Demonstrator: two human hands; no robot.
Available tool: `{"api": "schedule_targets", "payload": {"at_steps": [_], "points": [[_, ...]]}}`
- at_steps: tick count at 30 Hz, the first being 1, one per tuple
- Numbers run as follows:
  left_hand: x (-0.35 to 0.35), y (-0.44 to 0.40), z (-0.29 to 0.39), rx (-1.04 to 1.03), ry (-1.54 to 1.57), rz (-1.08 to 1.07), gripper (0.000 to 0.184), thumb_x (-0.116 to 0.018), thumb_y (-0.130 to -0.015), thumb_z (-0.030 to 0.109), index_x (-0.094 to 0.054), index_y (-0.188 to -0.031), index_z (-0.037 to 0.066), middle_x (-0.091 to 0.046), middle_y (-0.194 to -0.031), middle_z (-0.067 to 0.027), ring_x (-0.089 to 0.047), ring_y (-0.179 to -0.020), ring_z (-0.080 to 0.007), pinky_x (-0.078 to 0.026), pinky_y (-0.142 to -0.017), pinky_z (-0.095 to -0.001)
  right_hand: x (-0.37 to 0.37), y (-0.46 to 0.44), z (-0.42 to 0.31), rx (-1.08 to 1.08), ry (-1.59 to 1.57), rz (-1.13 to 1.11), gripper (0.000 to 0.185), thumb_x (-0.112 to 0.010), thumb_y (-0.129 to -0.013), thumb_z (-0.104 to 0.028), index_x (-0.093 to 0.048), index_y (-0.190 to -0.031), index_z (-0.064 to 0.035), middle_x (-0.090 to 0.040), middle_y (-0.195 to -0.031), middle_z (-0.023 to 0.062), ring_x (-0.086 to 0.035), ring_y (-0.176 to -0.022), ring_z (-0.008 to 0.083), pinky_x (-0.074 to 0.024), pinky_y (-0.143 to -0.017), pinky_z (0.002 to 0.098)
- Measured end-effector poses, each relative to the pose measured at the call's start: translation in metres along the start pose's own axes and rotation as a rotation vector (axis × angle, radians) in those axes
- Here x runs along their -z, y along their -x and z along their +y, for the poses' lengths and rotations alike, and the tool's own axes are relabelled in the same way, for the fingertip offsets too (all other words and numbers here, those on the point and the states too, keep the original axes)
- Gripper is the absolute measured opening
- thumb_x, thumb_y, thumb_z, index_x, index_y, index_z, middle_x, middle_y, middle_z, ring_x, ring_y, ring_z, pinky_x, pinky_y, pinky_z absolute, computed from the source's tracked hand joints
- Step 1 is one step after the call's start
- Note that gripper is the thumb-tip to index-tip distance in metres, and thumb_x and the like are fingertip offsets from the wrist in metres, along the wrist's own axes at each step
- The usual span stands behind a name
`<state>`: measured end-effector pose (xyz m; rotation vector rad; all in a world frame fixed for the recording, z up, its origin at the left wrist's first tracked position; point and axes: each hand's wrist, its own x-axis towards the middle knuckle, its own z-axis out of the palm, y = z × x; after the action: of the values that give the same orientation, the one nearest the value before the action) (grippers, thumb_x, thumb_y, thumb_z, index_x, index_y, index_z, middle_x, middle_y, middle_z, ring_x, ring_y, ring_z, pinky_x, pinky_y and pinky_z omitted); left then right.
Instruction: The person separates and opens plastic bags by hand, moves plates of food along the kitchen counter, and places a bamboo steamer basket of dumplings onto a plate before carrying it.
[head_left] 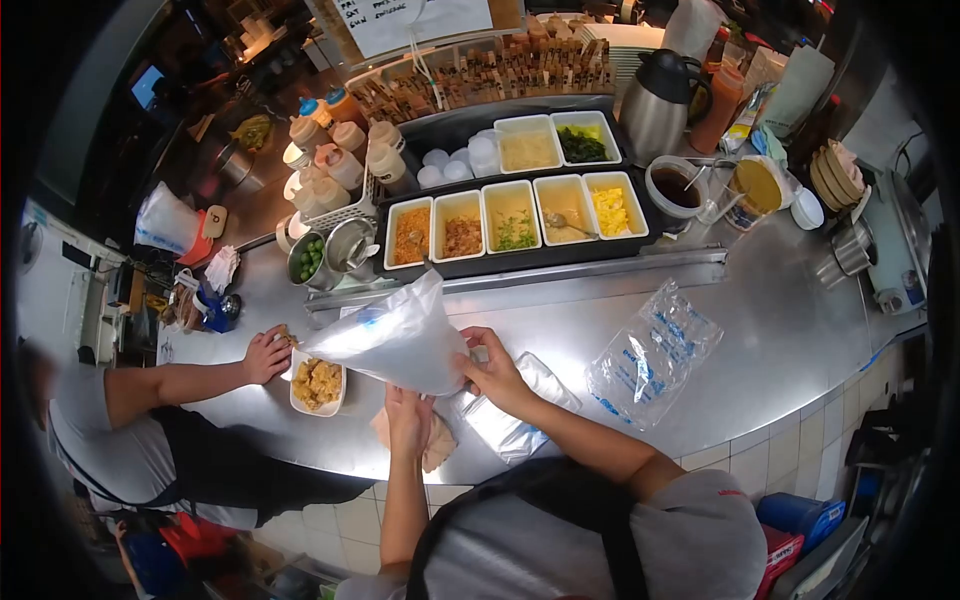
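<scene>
Plastic bag [395, 335] looks light, limp, slippery, best pinched by edges: left hand [408, 415] grips six o'clock, right hand [492, 372] four.

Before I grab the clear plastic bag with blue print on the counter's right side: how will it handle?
Probably floppy: the bag lies creased and wrinkled. Likely light, since nothing shows inside. May slide if pushed, as the shiny metal counter looks smooth.

"FRI", "SAT", "SUN" on white sheet [420, 36]
</scene>
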<state>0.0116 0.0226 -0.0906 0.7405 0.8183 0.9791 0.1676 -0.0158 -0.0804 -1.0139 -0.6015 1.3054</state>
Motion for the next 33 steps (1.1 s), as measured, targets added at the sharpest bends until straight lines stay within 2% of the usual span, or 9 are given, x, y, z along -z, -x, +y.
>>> {"api": "schedule_targets", "payload": {"at_steps": [2, 4, 7, 12, 16, 19, 22, 24, 33], "points": [[0.014, 0.009, -0.020, 0.008, -0.001, 0.067, 0.041, -0.058, -0.082, 0.013, -0.038, -0.117, 0.004, -0.048, -0.112, -0.0078, -0.050, -0.095, -0.0164, -0.041, -0.079, -0.0282, 0.018, 0.007, -0.007, 0.062, 0.182, 0.056, 0.041, -0.063, -0.078, -0.023, -0.043, -0.111, -0.0080, -0.040, -0.102, 0.0094, -0.055, -0.073, 0.0142, -0.0420, -0.050, 0.0218], [0.032, 0.026, -0.053, 0.071, -0.626, 0.058, 0.041, -0.062, -0.077, 0.014, -0.044, -0.113, 0.005, -0.048, -0.111, -0.0102, -0.049, -0.096, -0.0215, -0.038, -0.083, -0.0326, 0.055, 0.019, -0.003, 0.511, 0.894, -0.003, 0.030, -0.065, -0.074, -0.021, -0.056, -0.099, -0.0075, -0.044, -0.105, 0.0127, -0.053, -0.090, 0.0238, -0.0442, -0.069, 0.0308], [-0.019, 0.046, -0.050, -0.468, -1.291, -0.318, 0.043, -0.065, -0.072, 0.013, -0.047, -0.110, 0.003, -0.049, -0.106, -0.0150, -0.046, -0.098, -0.0293, -0.036, -0.083, -0.0368, 0.092, 0.044, 0.005, 0.517, 1.411, 0.061, 0.019, -0.061, -0.073, -0.023, -0.063, -0.087, -0.0116, -0.045, -0.114, 0.0124, -0.036, -0.114, 0.0299, -0.0266, -0.092, 0.0468], [-0.038, 0.035, -0.057, -0.608, -1.554, -0.358, 0.053, -0.068, -0.069, 0.021, -0.046, -0.114, 0.003, -0.052, -0.101, -0.0149, -0.047, -0.098, -0.0299, -0.035, -0.083, -0.0367, 0.091, 0.061, -0.004, 0.698, 1.428, 0.029, 0.008, -0.061, -0.071, -0.017, -0.063, -0.074, -0.0100, -0.047, -0.111, 0.0132, -0.038, -0.114, 0.0298, -0.0290, -0.090, 0.0466], [-0.031, 0.032, -0.045, -0.581, -1.353, -0.472, 0.025, -0.064, -0.071, 0.014, -0.059, -0.093, 0.005, -0.058, -0.085, -0.0093, -0.054, -0.081, -0.0253, -0.034, -0.078, -0.0371, 0.081, 0.066, -0.020, 0.702, 1.130, 0.041, 0.014, -0.065, -0.066, -0.010, -0.060, -0.080, -0.0078, -0.050, -0.107, 0.0127, -0.050, -0.099, 0.0284, -0.0397, -0.082, 0.0356], [-0.037, 0.037, -0.035, -0.642, -1.255, -0.520, 0.012, -0.061, -0.071, 0.005, -0.060, -0.083, 0.004, -0.059, -0.079, -0.0094, -0.054, -0.076, -0.0264, -0.037, -0.073, -0.0357, 0.084, 0.063, -0.013, 0.146, 0.649, -0.162, 0.023, -0.070, -0.068, -0.014, -0.059, -0.084, -0.0017, -0.056, -0.086, 0.0079, -0.053, -0.070, 0.0133, -0.0432, -0.062, 0.0253], [-0.044, 0.045, -0.021, -0.670, -1.202, -0.531, 0.009, -0.058, -0.073, 0.001, -0.058, -0.082, 0.001, -0.058, -0.072, -0.0107, -0.054, -0.070, -0.0285, -0.041, -0.064, -0.0337, 0.076, 0.062, -0.006, 0.132, 0.689, -0.181, 0.021, -0.068, -0.072, -0.014, -0.059, -0.088, -0.0038, -0.055, -0.071, 0.0004, -0.049, -0.067, 0.0070, -0.0403, -0.061, 0.0222], [-0.039, 0.050, -0.019, -0.441, -1.241, -0.153, 0.008, -0.057, -0.075, 0.004, -0.057, -0.082, 0.000, -0.056, -0.069, -0.0132, -0.054, -0.063, -0.0275, -0.042, -0.057, -0.0319, 0.066, 0.062, -0.007, 0.081, 0.562, -0.126, 0.015, -0.066, -0.074, -0.013, -0.060, -0.085, -0.0036, -0.054, -0.066, -0.0023, -0.048, -0.063, 0.0048, -0.0381, -0.058, 0.0198], [-0.051, 0.050, 0.016, -1.060, -1.078, -0.234, 0.009, -0.060, -0.074, 0.006, -0.055, -0.069, 0.002, -0.051, -0.062, -0.0092, -0.053, -0.068, -0.0254, -0.041, -0.064, -0.0325, 0.036, 0.054, -0.024, 0.529, 0.649, -0.035, 0.014, -0.065, -0.072, -0.006, -0.055, -0.064, -0.0012, -0.050, -0.071, 0.0026, -0.048, -0.070, 0.0116, -0.0369, -0.066, 0.0220]]}}
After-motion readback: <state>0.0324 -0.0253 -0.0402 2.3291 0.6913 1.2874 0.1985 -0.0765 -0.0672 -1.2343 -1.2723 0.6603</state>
